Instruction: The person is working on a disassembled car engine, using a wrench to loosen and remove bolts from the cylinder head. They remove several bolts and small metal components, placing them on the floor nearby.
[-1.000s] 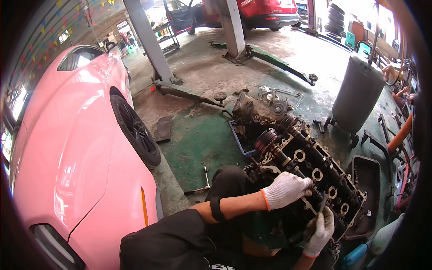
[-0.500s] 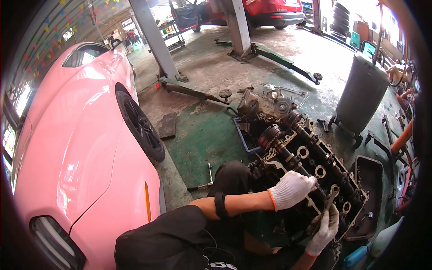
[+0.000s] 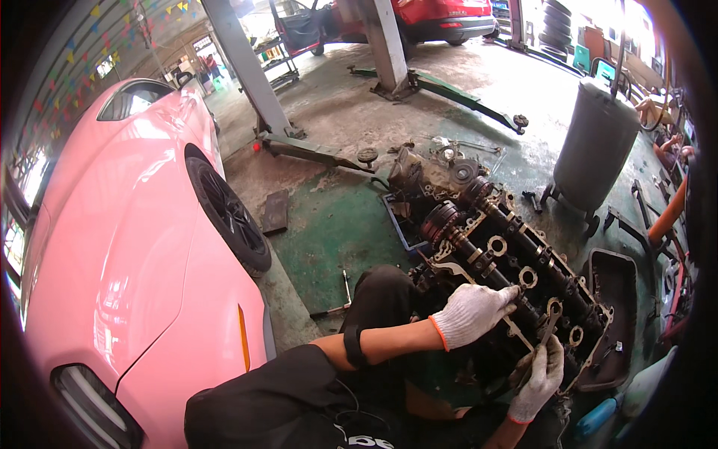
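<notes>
An engine cylinder head with exposed camshafts lies on the floor in front of me. My left hand, in a white knit glove, reaches over the nearer camshaft. Its fingers are pinched together at the shaft; what they hold is too small to make out. Lower right, my gloved right hand grips a metal wrench, whose open jaw points up among the ring-shaped openings of the head. Dark grease stains that glove's fingers.
A pink car stands close on my left. A black tray and a grey tank are on the right. Lift posts with low arms stand beyond the engine. A ratchet lies on the green floor beside my knee.
My left hand has shifted slightly left and stays pinched at the camshaft. The right hand keeps its grip on the wrench, almost unmoved. The view has turned slightly.
</notes>
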A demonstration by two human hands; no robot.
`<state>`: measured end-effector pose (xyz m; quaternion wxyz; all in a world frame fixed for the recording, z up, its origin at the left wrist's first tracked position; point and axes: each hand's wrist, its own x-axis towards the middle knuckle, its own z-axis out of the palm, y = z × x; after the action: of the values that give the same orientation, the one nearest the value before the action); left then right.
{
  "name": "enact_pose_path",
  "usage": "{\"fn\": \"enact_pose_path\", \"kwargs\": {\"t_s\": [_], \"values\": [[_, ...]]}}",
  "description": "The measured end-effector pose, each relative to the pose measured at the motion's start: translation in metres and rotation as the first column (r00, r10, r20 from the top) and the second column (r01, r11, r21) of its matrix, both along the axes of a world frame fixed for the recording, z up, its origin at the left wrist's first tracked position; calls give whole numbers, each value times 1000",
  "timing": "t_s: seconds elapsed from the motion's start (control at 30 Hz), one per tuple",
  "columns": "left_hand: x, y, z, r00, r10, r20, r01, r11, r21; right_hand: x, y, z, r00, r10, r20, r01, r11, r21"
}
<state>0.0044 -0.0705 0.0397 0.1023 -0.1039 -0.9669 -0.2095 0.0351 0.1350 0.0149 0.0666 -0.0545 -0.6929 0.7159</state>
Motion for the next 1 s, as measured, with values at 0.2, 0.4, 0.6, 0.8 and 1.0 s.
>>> {"fn": "enact_pose_path", "kwargs": {"t_s": [0.2,0.4,0.6,0.8,1.0], "values": [[2,15,-8,995,63,-82,-67,997,-36,0,-3,-4,995,35,94,-28,997,-72],[-1,24,-6,984,133,-122,-126,990,66,0,-8,-12,997,62,55,-64,998,22],[2,18,-18,971,193,-140,-175,976,132,7,1,-9,991,78,112,-80,997,7],[6,29,-33,957,149,-250,-141,989,52,9,6,-5,991,-131,27,131,991,8],[-3,34,-38,936,225,-271,-160,957,242,9,12,-5,988,-134,71,134,991,1]]}}
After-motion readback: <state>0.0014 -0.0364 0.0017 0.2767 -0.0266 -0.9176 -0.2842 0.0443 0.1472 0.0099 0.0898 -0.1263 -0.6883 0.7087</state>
